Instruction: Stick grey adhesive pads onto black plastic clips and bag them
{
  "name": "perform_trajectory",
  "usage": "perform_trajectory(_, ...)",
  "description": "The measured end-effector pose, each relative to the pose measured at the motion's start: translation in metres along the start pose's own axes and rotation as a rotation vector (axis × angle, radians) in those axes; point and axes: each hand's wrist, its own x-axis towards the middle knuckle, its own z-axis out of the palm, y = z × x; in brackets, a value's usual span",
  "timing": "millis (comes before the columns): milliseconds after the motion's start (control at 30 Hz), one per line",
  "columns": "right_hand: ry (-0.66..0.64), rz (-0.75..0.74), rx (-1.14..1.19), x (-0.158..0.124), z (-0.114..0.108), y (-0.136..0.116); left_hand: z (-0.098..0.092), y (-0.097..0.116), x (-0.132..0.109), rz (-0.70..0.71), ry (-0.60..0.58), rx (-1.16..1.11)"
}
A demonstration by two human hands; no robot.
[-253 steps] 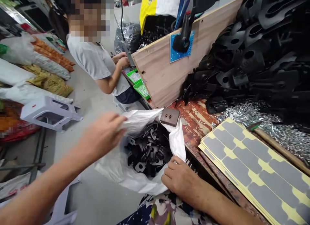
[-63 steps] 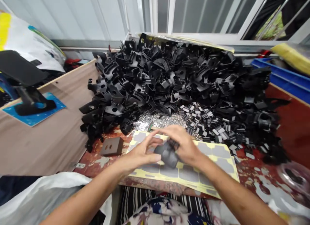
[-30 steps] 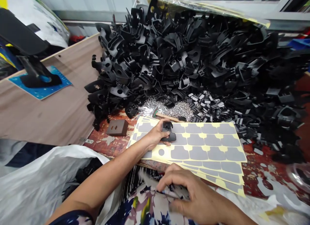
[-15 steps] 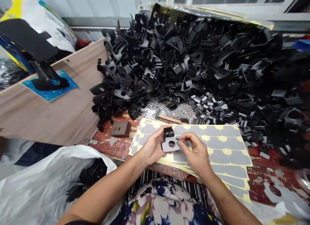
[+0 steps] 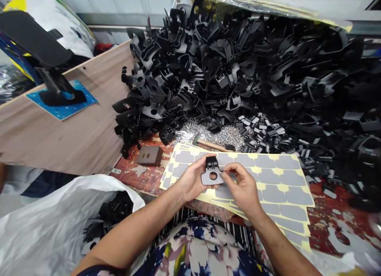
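My left hand (image 5: pixel 193 178) is closed around a black plastic bracket (image 5: pixel 212 162), which has a comb of short prongs at its top. A grey sticker (image 5: pixel 209 181) with a round hole lies over the bracket's flat face. At its right corner, the thumb and forefinger of my right hand (image 5: pixel 242 184) are pinched together on the sticker's edge. Below both hands are stacked yellow backing sheets (image 5: pixel 278 161) with rows of grey stickers. Some stickers are gone from the sheet near my hands.
Behind the sheets rises a big heap of black plastic parts (image 5: pixel 226 62). A hammer (image 5: pixel 212 145), a pile of metal pins (image 5: pixel 228 137) and small black-and-white pieces (image 5: pixel 262 127) lie before it. A brown block (image 5: pixel 149 155) sits left; below is an open white sack (image 5: pixel 44 224) holding black parts.
The view has shifted slightly, and both hands sit a little further right in it. The bracket's face is turned more squarely upward. My right fingers stay at the sticker's right corner.
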Motion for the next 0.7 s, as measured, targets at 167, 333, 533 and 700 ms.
perform_trajectory(167,-0.008,-0.06,-0.061,0.0,0.0,-0.004,-0.002,0.0,0.0,0.004,-0.006,0.008)
perform_trajectory(333,0.001,-0.187,-0.205,-0.001,0.002,-0.016,0.005,0.0,-0.007,0.04,0.001,0.1)
perform_trajectory(533,0.077,-0.456,-0.476,-0.016,0.013,-0.015,0.009,-0.028,-0.003,0.271,0.133,0.385)
perform_trajectory(700,0.093,-0.516,-0.806,-0.02,0.002,-0.021,0.004,-0.011,-0.019,0.482,0.202,0.784)
